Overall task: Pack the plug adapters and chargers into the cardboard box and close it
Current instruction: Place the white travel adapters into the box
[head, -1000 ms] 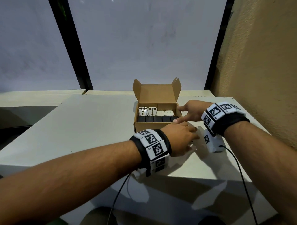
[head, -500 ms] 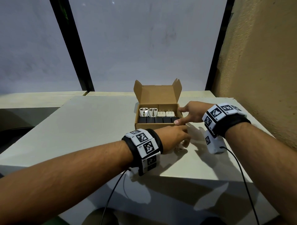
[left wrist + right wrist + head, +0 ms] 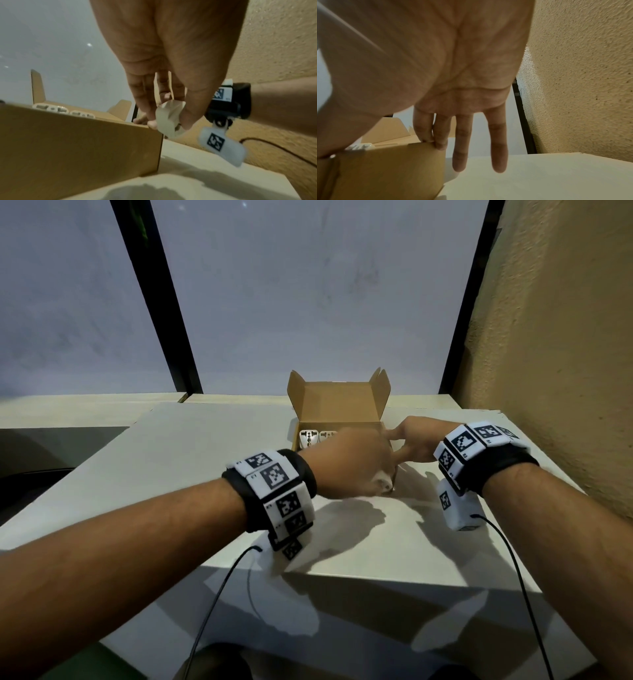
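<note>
A brown cardboard box (image 3: 337, 405) stands open on the white table, its lid upright at the back. Two white plug adapters (image 3: 310, 437) show at its back left; my left hand hides the remaining contents. My left hand (image 3: 356, 463) hovers over the box's front right corner and pinches a small white adapter (image 3: 169, 119) between thumb and fingers, just above the front wall (image 3: 77, 142). My right hand (image 3: 416, 440) is at the box's right side, fingers straight, with two fingertips (image 3: 439, 143) touching the top edge of the right wall (image 3: 390, 169).
The table (image 3: 171, 460) runs left of the box, its near edge close to my forearms. A rough tan wall (image 3: 565, 337) closes off the right side. Behind the box is a frosted window with dark frame bars (image 3: 161, 302). Black cables (image 3: 219, 594) hang from both wrists.
My left hand has lifted from the table in front of the box, holding the white adapter, and moved up over the box's front right corner. The right hand has stayed at the box's side.
</note>
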A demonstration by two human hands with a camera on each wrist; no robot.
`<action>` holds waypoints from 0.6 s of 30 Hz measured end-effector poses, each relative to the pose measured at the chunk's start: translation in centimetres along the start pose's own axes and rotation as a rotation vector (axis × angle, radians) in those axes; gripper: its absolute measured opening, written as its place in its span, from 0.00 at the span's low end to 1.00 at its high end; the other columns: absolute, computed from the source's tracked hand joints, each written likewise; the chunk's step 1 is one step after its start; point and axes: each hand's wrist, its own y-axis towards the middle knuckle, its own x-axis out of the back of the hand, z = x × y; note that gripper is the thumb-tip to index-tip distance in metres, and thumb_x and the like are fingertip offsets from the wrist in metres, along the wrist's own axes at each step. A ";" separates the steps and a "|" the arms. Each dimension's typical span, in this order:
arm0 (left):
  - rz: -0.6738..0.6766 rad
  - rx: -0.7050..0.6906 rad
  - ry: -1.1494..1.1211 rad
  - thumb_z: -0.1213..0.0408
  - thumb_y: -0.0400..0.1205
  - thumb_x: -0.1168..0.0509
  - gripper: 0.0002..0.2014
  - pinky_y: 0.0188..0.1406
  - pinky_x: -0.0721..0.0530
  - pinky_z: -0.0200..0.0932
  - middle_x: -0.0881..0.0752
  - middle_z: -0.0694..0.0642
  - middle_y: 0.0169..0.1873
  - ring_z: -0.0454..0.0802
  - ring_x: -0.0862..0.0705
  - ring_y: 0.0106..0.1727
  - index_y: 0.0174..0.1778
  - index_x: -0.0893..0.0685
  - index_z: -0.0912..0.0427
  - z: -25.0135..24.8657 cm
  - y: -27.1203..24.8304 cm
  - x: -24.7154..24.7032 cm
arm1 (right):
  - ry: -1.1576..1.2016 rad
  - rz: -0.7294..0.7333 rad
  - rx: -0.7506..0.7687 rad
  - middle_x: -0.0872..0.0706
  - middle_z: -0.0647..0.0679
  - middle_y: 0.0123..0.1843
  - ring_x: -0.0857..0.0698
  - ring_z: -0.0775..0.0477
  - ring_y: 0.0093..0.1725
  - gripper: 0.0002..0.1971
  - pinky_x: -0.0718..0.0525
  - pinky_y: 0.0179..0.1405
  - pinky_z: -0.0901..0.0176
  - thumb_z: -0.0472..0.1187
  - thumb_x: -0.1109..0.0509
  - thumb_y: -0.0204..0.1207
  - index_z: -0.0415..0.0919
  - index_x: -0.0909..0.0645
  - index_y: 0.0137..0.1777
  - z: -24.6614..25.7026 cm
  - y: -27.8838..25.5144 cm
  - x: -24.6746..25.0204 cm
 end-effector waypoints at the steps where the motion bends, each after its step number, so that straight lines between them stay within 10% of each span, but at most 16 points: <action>1: -0.039 0.004 -0.009 0.59 0.74 0.26 0.12 0.36 0.32 0.19 0.23 0.40 0.42 0.37 0.26 0.38 0.54 0.11 0.52 0.2 0.2 0.7 | 0.003 -0.003 0.005 0.14 0.46 0.61 0.21 0.49 0.48 0.36 0.22 0.50 0.55 0.67 0.29 0.67 0.56 0.25 0.75 0.0 0.0 0.0; 8: -0.201 0.234 -0.041 0.55 0.75 0.26 0.20 0.48 0.17 0.37 0.14 0.50 0.52 0.43 0.17 0.44 0.61 0.16 0.55 3.2 2.6 3.0 | -0.006 0.021 -0.011 0.17 0.42 0.68 0.19 0.41 0.62 0.41 0.22 0.59 0.50 0.71 0.34 0.68 0.51 0.30 0.78 0.3 -0.5 0.1; 18: -0.035 0.402 0.113 0.54 0.75 0.26 0.19 0.53 0.15 0.45 0.13 0.47 0.57 0.46 0.16 0.54 0.63 0.15 0.51 7.0 5.1 2.2 | 0.010 0.027 -0.030 0.19 0.42 0.70 0.20 0.40 0.65 0.45 0.22 0.61 0.51 0.72 0.35 0.66 0.50 0.35 0.81 0.3 -0.4 -0.1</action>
